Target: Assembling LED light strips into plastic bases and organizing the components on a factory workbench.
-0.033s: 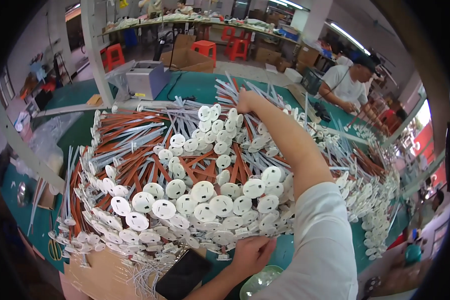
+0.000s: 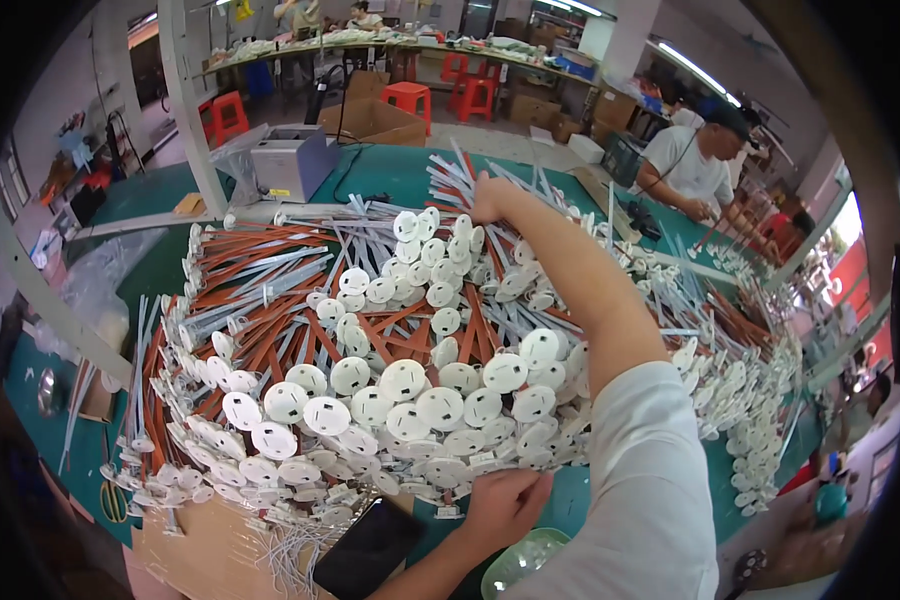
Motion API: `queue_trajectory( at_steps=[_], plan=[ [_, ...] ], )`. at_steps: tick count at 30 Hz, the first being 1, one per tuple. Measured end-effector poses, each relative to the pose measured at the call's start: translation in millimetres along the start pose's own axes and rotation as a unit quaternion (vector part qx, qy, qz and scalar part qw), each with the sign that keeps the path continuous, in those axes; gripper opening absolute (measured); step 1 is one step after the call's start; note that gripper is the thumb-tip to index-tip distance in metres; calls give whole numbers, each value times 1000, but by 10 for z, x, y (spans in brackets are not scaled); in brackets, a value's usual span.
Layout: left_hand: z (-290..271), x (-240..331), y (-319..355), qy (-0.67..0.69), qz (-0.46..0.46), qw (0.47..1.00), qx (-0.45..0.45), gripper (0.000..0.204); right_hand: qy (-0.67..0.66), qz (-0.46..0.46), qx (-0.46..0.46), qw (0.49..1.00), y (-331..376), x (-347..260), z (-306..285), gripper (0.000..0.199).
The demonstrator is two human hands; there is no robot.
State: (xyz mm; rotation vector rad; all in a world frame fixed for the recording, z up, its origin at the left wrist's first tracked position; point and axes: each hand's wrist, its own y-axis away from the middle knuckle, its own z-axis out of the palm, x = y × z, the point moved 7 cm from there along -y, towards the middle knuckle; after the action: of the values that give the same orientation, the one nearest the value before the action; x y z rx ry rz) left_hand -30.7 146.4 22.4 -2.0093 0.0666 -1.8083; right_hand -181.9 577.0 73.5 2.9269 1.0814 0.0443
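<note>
My right arm reaches forward over a large heap of white round discs [image 2: 403,380] with flat grey and rust-red strips [image 2: 270,335] attached. At the far side, my right hand [image 2: 487,198] is closed round a bundle of grey and red strips [image 2: 452,183]; its fingertips are partly hidden. Close to me, my left hand [image 2: 508,503] rests curled at the near edge of the heap, just below the discs. Its fingers are closed, and what they hold, if anything, is hidden. A pale green bowl [image 2: 525,562] with clear contents is right beside it, partly covered by my right sleeve.
A black flat tablet-like object [image 2: 368,548] and thin white wires [image 2: 295,560] lie on cardboard [image 2: 195,550] in front. Scissors [image 2: 114,500] lie at left. White frame posts [image 2: 187,110] rise beyond, near a grey box-shaped machine [image 2: 295,163]. A co-worker [image 2: 690,165] works at right.
</note>
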Motion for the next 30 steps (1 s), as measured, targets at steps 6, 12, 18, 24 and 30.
queue_trajectory(
  at_steps=[6,12,18,24,30],
  plan=[
    [21,6,4,-64,37,997,-5,30,12,-106,194,975,830,-143,-1525,88],
    [72,-47,100,-82,31,996,-21,30,-112,-310,436,838,3952,-479,-2188,20],
    [-280,472,281,-62,92,988,106,33,-124,-238,385,883,6116,2,-418,17],
    [-189,1238,1341,-282,322,899,-91,15,-145,-103,315,932,7176,829,696,18],
    [-391,670,2074,-387,270,856,-210,14,-200,1,169,965,7026,859,1034,23]
  ],
)
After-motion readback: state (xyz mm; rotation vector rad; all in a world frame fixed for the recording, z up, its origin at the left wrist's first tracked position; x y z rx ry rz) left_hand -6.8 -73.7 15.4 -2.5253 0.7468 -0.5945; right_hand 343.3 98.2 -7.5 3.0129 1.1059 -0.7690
